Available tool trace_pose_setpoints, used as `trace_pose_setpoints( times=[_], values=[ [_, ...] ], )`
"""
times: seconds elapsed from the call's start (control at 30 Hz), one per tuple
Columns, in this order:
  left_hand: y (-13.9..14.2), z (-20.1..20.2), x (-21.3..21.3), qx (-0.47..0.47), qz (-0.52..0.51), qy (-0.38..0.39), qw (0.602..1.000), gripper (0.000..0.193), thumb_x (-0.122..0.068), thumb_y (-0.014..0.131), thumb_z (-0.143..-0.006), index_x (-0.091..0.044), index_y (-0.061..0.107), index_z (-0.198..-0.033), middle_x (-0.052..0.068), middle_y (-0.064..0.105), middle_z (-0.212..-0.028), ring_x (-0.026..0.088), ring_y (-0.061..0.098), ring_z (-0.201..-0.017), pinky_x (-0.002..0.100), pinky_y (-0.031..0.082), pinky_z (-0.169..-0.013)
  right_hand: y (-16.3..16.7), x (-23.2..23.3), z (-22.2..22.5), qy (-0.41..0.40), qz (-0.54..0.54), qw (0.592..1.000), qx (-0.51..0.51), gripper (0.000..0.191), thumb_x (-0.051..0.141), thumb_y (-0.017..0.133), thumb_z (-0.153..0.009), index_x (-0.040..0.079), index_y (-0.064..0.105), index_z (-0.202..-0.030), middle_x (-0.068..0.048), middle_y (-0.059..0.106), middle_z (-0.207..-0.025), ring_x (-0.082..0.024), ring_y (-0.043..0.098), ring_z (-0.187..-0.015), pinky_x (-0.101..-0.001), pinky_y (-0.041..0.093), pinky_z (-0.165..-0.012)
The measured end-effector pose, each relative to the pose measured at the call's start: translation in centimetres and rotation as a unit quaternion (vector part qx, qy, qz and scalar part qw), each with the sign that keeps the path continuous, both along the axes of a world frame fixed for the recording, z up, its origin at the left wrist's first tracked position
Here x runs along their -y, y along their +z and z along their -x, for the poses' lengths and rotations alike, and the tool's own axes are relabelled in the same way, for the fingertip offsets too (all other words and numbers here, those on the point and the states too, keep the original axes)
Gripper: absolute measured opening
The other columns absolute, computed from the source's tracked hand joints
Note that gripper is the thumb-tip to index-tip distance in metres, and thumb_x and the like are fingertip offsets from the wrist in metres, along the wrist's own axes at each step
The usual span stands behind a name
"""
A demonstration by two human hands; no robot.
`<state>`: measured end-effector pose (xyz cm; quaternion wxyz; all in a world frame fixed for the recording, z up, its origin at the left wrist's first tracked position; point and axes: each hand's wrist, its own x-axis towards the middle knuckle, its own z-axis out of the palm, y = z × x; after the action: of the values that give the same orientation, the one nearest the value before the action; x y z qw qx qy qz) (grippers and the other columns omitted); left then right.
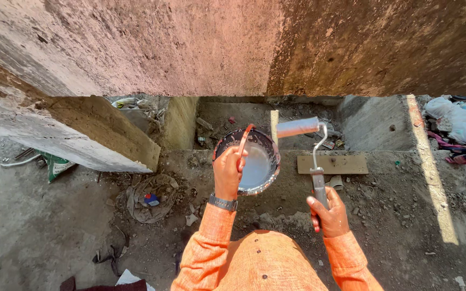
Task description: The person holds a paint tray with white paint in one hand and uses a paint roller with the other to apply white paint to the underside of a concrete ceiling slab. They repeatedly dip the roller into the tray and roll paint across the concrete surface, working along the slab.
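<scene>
Our right hand [330,213] keeps a clenched grip on the handle of a paint roller [308,148], while our left hand [227,172] closes around the red wire handle of a paint bucket [257,164]. The roller's sleeve sits just beside the bucket's rim, on the right-hand side, its long axis running roughly crosswise and the handle pointing back toward us. The left grip is nearer the white paint. Beyond both rises a weathered concrete wall [200,48].
</scene>
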<state>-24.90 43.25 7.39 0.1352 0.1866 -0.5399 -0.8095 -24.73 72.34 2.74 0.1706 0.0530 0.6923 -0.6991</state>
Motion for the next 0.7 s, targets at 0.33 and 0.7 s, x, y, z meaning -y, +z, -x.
trace_pose_setpoints(
  times=[0.33, 0.7],
  values=[
    [-3.9, -6.3, 1.1, 0.043, 0.008, 0.037, 0.998, 0.024, -0.016, 0.051, -0.096, -0.002, 0.069, -0.093, -0.004, 0.047, -0.060, 0.002, 0.032, -0.044, 0.022, 0.022, -0.040, 10.5, 9.0, 16.4, 0.058, 0.169, 0.943, -0.281, 0.035, 0.036, 0.062, -0.106, 0.010, 0.049, -0.124, -0.002, 0.056, -0.085, -0.009, 0.051, -0.055, -0.0240, 0.043, -0.048],
    [-4.6, -11.5, 3.1, 0.082, -0.017, 0.117, 0.990, 0.025, -0.017, 0.049, -0.095, -0.002, 0.070, -0.093, -0.003, 0.047, -0.059, 0.002, 0.029, -0.041, 0.022, 0.022, -0.036, 9.2, 12.4, 19.5, -0.030, 0.104, 0.949, -0.297, 0.031, 0.037, 0.062, -0.105, 0.011, 0.051, -0.119, 0.001, 0.054, -0.079, -0.007, 0.051, -0.053, -0.0235, 0.042, -0.044]
  ],
)
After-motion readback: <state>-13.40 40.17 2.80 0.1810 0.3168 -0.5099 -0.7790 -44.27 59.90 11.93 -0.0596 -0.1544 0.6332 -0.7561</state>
